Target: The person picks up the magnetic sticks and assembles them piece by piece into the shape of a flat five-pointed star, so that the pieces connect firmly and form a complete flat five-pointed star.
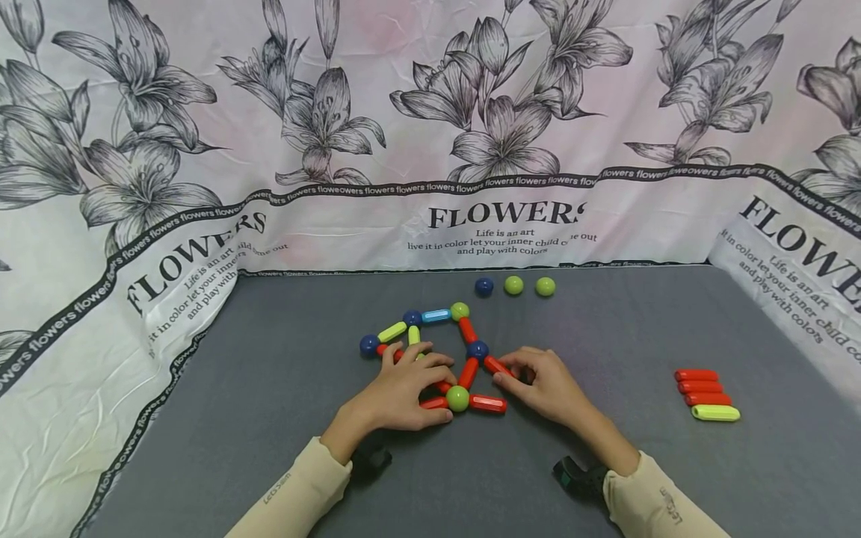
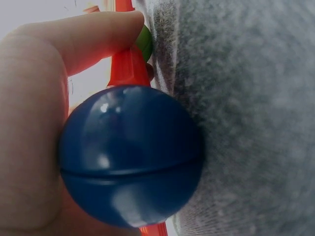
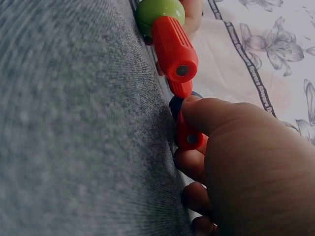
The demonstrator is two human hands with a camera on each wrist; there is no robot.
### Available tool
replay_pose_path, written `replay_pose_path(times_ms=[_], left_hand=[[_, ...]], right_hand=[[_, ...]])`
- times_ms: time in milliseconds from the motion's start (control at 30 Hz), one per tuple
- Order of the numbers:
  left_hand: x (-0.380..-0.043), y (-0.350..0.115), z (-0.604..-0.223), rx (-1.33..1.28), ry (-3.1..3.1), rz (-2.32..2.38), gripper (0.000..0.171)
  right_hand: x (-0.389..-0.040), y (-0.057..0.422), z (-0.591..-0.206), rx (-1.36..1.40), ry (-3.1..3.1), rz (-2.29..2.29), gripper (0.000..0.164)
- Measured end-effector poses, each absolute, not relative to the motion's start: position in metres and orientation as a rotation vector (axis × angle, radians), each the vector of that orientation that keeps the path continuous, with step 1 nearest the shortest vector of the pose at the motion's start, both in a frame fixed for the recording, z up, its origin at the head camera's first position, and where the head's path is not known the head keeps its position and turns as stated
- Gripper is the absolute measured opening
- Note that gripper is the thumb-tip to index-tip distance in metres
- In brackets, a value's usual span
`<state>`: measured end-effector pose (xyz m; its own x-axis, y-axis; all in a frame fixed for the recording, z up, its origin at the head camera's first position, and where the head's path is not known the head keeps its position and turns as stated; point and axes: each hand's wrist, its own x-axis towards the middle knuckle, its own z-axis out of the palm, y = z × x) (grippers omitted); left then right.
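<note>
A linked figure of short magnetic rods and balls lies on the grey mat. My left hand (image 1: 403,388) arches over its left part, and in the left wrist view its fingers pinch a red rod (image 2: 129,69) behind a large blue ball (image 2: 132,155). Beside the thumb is a green ball (image 1: 458,398), with a red rod (image 1: 487,403) sticking out to the right. My right hand (image 1: 548,381) pinches another red rod (image 1: 496,365) between thumb and fingers; its far end meets a blue ball (image 1: 477,350). My left palm hides part of the figure.
Behind the figure stand a loose blue ball (image 1: 483,287) and two green balls (image 1: 514,285). On the right, several red rods (image 1: 699,387) lie stacked beside a yellow rod (image 1: 716,413). A flower-printed cloth (image 1: 504,232) borders the mat at the back.
</note>
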<state>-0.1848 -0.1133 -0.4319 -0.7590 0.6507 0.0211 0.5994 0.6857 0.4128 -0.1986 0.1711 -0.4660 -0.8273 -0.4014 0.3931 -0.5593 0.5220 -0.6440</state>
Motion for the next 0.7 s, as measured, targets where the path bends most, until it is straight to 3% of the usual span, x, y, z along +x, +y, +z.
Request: replay_pose_path(times_ms=[700], left_hand=[[-0.1871,-0.1134,-0.4317,1.008,2.753,0.604,0.032]], right_hand=[[-0.1991,0.1728,-0.4667,0.826,-2.546,1.212,0.019]])
